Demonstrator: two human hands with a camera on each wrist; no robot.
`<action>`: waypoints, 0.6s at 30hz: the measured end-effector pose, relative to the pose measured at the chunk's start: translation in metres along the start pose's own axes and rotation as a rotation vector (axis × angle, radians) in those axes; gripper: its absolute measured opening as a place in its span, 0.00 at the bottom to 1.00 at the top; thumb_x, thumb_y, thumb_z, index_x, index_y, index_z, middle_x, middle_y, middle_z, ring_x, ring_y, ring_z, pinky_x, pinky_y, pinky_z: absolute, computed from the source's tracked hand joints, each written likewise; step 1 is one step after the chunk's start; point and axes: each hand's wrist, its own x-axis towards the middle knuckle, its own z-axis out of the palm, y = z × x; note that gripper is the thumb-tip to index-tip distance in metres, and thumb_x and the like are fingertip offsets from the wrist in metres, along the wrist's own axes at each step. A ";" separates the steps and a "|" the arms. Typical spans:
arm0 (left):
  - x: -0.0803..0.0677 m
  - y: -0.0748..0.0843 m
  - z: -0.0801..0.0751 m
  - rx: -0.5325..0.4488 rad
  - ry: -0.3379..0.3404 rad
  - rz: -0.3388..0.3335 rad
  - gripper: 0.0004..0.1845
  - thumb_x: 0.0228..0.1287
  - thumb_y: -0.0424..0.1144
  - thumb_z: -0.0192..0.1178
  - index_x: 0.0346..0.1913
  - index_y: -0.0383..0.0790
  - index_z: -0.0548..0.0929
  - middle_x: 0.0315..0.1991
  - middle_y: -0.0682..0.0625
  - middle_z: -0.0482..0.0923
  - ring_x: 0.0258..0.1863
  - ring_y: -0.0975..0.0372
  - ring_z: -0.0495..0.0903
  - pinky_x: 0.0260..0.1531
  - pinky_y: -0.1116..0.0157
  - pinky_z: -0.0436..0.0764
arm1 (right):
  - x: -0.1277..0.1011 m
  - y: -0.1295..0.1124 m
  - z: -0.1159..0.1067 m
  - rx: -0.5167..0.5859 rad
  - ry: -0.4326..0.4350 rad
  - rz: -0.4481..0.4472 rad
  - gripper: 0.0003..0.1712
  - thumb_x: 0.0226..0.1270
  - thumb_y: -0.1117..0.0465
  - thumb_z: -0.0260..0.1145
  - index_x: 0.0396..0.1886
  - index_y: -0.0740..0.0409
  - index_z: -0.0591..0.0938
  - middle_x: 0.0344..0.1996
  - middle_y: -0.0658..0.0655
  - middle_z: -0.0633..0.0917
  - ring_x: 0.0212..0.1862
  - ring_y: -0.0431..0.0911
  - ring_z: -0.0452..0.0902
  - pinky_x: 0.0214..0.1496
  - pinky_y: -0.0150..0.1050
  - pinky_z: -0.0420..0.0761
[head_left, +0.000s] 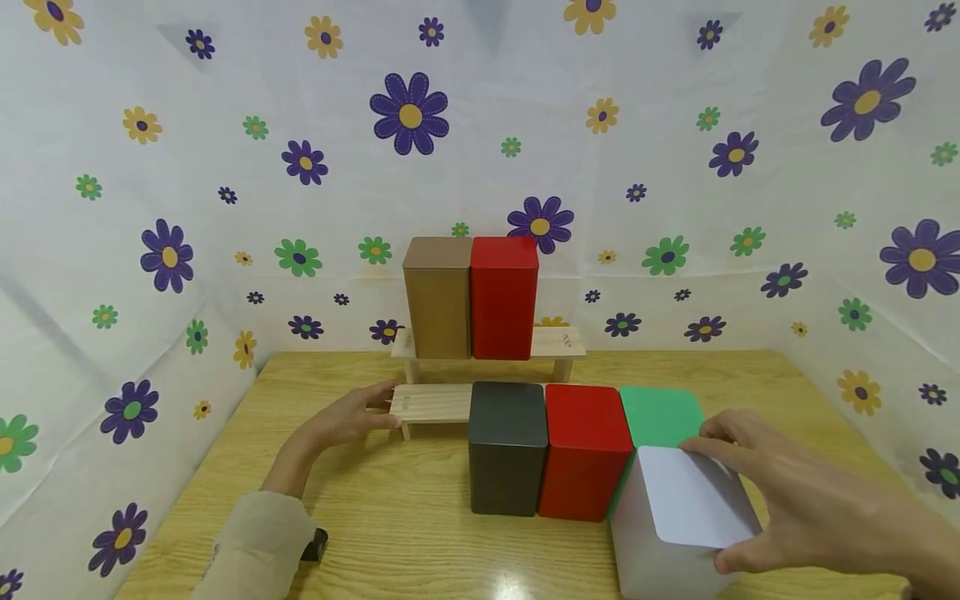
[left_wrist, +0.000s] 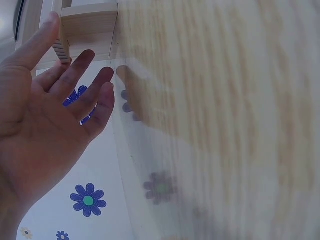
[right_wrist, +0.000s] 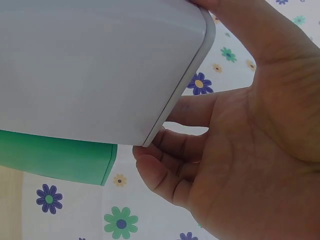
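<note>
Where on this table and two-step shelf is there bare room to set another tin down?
Free: lower shelf step between left hand and black tin; upper step's right end beside the red tin; bare table left of the black tin. Crowded: front right, where the right hand holds the white tin against the green tin.

Tins: six — two red (head_left: 504,297) (head_left: 587,450), one brown (head_left: 438,296), black (head_left: 507,446), green (head_left: 660,415), white (head_left: 678,521). Wooden shelves: two (head_left: 551,342) (head_left: 431,402).

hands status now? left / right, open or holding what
Left hand: open, fingers straight, fingertips at the end of the lower wooden shelf, holding nothing.
Right hand: grips the white tin at its top.
</note>
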 end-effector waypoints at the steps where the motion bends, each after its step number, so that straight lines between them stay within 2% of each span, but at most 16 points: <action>1: 0.000 0.000 0.000 -0.001 -0.002 -0.003 0.41 0.57 0.52 0.60 0.70 0.49 0.53 0.63 0.46 0.64 0.61 0.50 0.64 0.52 0.49 0.70 | 0.000 0.000 0.001 0.003 -0.001 -0.006 0.49 0.28 0.23 0.65 0.52 0.44 0.75 0.46 0.45 0.67 0.43 0.40 0.64 0.36 0.32 0.75; 8: -0.001 0.001 -0.001 0.012 -0.003 0.004 0.41 0.58 0.52 0.59 0.70 0.48 0.53 0.64 0.48 0.62 0.62 0.51 0.62 0.55 0.49 0.66 | 0.000 0.001 0.004 0.028 -0.027 0.003 0.48 0.29 0.24 0.66 0.53 0.42 0.74 0.47 0.45 0.66 0.44 0.42 0.65 0.37 0.32 0.77; 18: 0.000 -0.001 -0.001 0.009 -0.003 0.006 0.40 0.57 0.52 0.59 0.70 0.51 0.53 0.64 0.48 0.61 0.62 0.52 0.62 0.56 0.49 0.65 | -0.001 0.001 0.006 0.010 -0.033 0.024 0.48 0.28 0.24 0.66 0.53 0.40 0.73 0.48 0.44 0.66 0.46 0.42 0.65 0.40 0.37 0.79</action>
